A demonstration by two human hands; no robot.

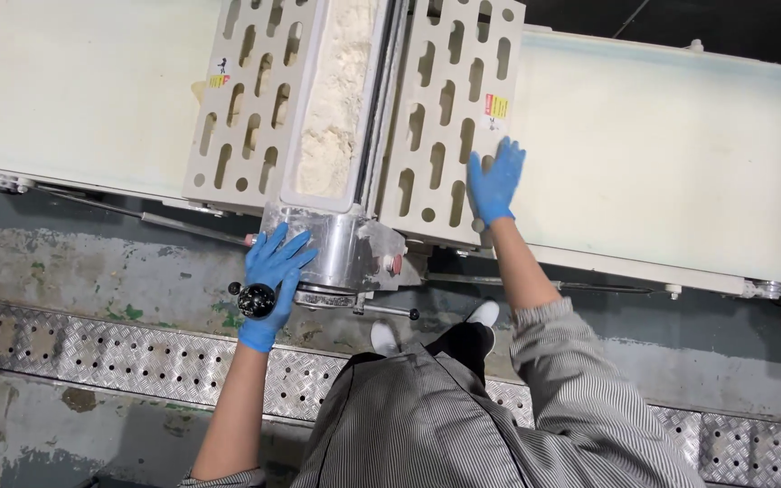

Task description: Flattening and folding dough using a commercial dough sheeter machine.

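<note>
I stand at a dough sheeter with a metal roller housing (345, 248) between two slotted cream guards. My left hand (270, 282), in a blue glove, is at the machine's front, its fingers spread by a lever with a black ball knob (256, 299); whether it grips the lever I cannot tell. My right hand (495, 183), also gloved in blue, lies flat with fingers apart on the edge of the right guard (449, 108), next to the pale conveyor belt (653, 154). A flour trough (341, 90) runs between the guards.
The left guard (250, 99) and left belt (74, 81) stretch away to the left. A thin metal rod (174, 221) runs under the left belt. Below me lie a worn concrete floor and a diamond-plate metal strip (92, 352). My white shoes (384, 336) stand near the machine.
</note>
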